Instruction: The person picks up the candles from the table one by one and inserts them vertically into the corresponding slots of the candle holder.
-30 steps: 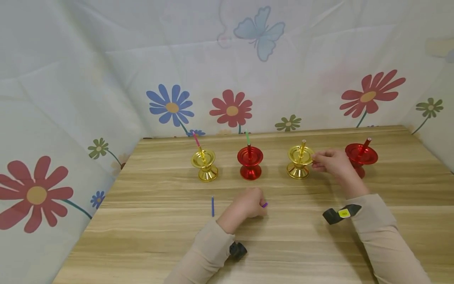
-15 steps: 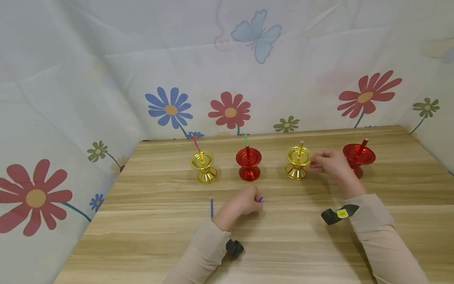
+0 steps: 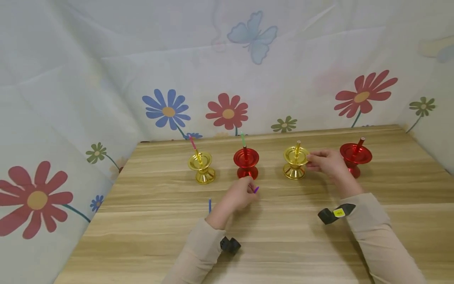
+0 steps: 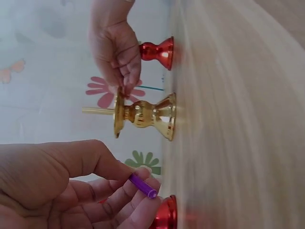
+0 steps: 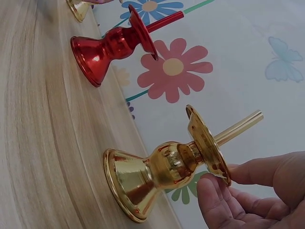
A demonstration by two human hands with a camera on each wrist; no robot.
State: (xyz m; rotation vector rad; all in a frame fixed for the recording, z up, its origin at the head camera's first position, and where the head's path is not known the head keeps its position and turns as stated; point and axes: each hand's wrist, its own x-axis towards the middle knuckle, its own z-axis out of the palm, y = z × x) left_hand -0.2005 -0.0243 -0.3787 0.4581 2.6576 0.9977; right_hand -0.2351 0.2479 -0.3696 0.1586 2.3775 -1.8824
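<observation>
My left hand pinches a small purple candle between thumb and fingers, just in front of a red candle holder. Much of the candle is hidden in the grip; one end pokes out. My right hand holds the rim of a gold candle holder between thumb and fingers. That holder stands upright on the table, with a bare tube rising from its dish. A green candle stands in the red holder's tube. Farther left, another gold holder bears a leaning pink candle.
Right of my right hand stands a second red candle holder, partly covered by it, its tube bare. A blue candle lies on the wooden table, partly behind my left wrist. A flowered cloth hangs along the table's back edge.
My left hand has moved forward and slightly left with the purple candle, now overlapping the red holder's base. My right hand keeps its hold on the gold holder's rim.
</observation>
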